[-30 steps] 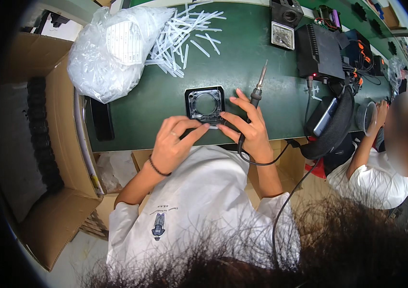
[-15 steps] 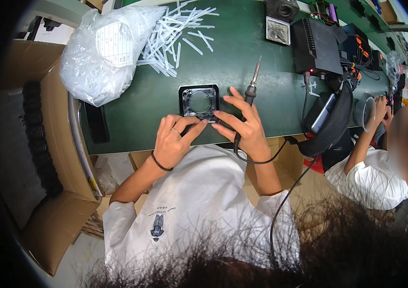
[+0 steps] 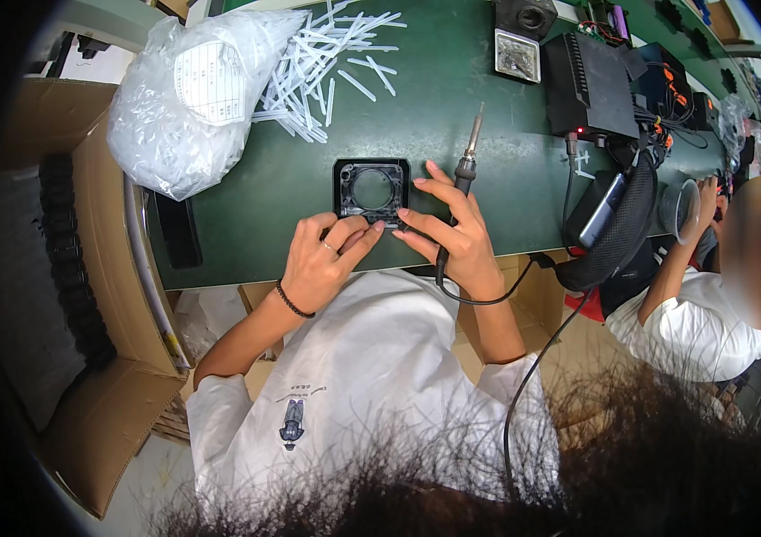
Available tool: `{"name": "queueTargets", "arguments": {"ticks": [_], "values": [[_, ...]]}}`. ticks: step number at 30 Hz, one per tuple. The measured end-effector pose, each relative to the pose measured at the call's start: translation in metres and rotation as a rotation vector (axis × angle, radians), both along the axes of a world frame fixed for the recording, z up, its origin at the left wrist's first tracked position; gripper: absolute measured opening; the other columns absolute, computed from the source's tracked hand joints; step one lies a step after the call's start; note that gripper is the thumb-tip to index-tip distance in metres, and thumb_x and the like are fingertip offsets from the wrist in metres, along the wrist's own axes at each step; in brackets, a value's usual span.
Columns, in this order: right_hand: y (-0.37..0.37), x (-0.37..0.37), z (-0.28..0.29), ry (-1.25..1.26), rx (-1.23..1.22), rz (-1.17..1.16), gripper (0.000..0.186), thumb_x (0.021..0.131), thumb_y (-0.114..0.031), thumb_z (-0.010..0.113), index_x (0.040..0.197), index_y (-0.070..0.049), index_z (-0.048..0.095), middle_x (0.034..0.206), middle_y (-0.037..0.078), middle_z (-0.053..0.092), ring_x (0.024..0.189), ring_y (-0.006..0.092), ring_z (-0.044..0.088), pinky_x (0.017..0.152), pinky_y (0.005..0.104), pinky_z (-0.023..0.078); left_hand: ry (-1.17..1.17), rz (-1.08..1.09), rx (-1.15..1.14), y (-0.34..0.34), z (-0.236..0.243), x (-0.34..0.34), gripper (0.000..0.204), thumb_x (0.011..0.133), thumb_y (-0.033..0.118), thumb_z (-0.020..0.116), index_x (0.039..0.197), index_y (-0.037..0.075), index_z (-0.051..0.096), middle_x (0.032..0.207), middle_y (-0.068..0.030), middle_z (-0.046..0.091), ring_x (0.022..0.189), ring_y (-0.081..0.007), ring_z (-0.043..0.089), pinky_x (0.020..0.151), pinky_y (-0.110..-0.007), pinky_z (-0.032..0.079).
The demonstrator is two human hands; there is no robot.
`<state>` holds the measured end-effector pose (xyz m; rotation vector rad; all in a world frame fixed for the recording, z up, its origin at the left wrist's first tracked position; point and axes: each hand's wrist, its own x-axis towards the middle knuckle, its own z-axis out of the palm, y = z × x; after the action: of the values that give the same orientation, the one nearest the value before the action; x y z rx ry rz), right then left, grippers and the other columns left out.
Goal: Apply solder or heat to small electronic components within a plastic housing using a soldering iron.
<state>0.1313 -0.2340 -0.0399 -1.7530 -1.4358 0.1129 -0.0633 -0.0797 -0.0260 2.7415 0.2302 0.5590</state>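
Note:
A black square housing (image 3: 342, 183) with a round central opening lies on the green bench (image 3: 282, 179). At its lower edge my left hand (image 3: 327, 255) is closed, fingertips pressing on the housing. My right hand (image 3: 461, 242) grips a soldering iron (image 3: 465, 168) by its handle, metal tip pointing up and away, while its forefingers rest on the housing's lower right corner. Whatever small part lies under my fingertips is too hidden to make out. Beyond the housing are a loose pile of translucent strips (image 3: 322, 67) and a big plastic bag (image 3: 179, 125) with a paper label.
A phone (image 3: 179, 233) lies left, beside an open cardboard box (image 3: 94, 403). At right are a black power unit (image 3: 582, 98), metal tray (image 3: 516, 58), cables, a padded pouch (image 3: 631, 233) and a clear tub (image 3: 680, 210). A co-worker (image 3: 693, 331) sits at far right.
The view has shifted slightly, moving the bench scene left and up in the picture. My hands stay at the housing, with only small fingertip movements along its lower edge.

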Motion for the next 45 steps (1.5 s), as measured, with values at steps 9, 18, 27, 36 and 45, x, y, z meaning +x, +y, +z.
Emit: {"name": "queueTargets", "arguments": {"ticks": [9, 18, 27, 36, 45], "values": [[0.001, 0.0, 0.0, 0.004, 0.01, -0.015, 0.033, 0.069, -0.014, 0.097, 0.1, -0.01, 0.084, 0.133, 0.014, 0.068, 0.139, 0.0398, 0.062, 0.101, 0.0457, 0.053, 0.013, -0.066, -0.057, 0.017, 0.002, -0.011, 0.038, 0.086, 0.001, 0.073, 0.122, 0.01, 0.079, 0.138, -0.0084, 0.067, 0.138, -0.0305, 0.06, 0.098, -0.045, 0.053], [0.003, 0.003, 0.006, -0.005, 0.007, -0.023, 0.034, 0.069, -0.013, 0.097, 0.099, -0.009, 0.082, 0.136, 0.015, 0.067, 0.138, 0.0396, 0.062, 0.103, 0.0459, 0.054, 0.011, -0.129, -0.125, 0.043, 0.016, 0.001, 0.063, 0.077, 0.003, 0.083, 0.137, 0.011, 0.069, 0.154, -0.0157, 0.052, 0.148, -0.0374, 0.048, 0.114, -0.053, 0.042], [-0.019, -0.003, -0.02, 0.328, 0.728, -0.423, 0.071, 0.111, -0.067, 0.027, 0.122, -0.002, 0.053, 0.132, 0.027, 0.053, 0.069, 0.0264, 0.066, 0.062, 0.0347, 0.058, 0.158, -0.16, -0.577, 0.07, 0.018, 0.038, 0.095, 0.07, 0.006, 0.092, 0.155, 0.008, 0.05, 0.161, -0.0191, 0.045, 0.147, -0.0396, 0.048, 0.12, -0.046, 0.044], [-0.029, -0.01, -0.031, 0.604, 0.604, -0.304, 0.027, 0.088, 0.003, 0.082, 0.105, 0.003, 0.061, 0.11, 0.022, 0.068, 0.075, 0.0245, 0.074, 0.067, 0.0361, 0.067, -0.271, 0.036, -0.36, 0.078, 0.004, 0.044, 0.097, 0.063, 0.018, 0.101, 0.15, 0.007, 0.06, 0.155, -0.0175, 0.055, 0.136, -0.0351, 0.06, 0.112, -0.045, 0.052], [-0.028, -0.006, -0.018, 0.449, 0.288, -0.218, 0.02, 0.084, 0.009, 0.083, 0.098, 0.006, 0.07, 0.104, 0.022, 0.073, 0.079, 0.0239, 0.078, 0.071, 0.033, 0.068, -0.303, 0.038, -0.348, 0.077, -0.001, 0.041, 0.095, 0.063, 0.023, 0.1, 0.149, 0.008, 0.063, 0.155, -0.0172, 0.056, 0.134, -0.0358, 0.059, 0.111, -0.045, 0.054]]}}
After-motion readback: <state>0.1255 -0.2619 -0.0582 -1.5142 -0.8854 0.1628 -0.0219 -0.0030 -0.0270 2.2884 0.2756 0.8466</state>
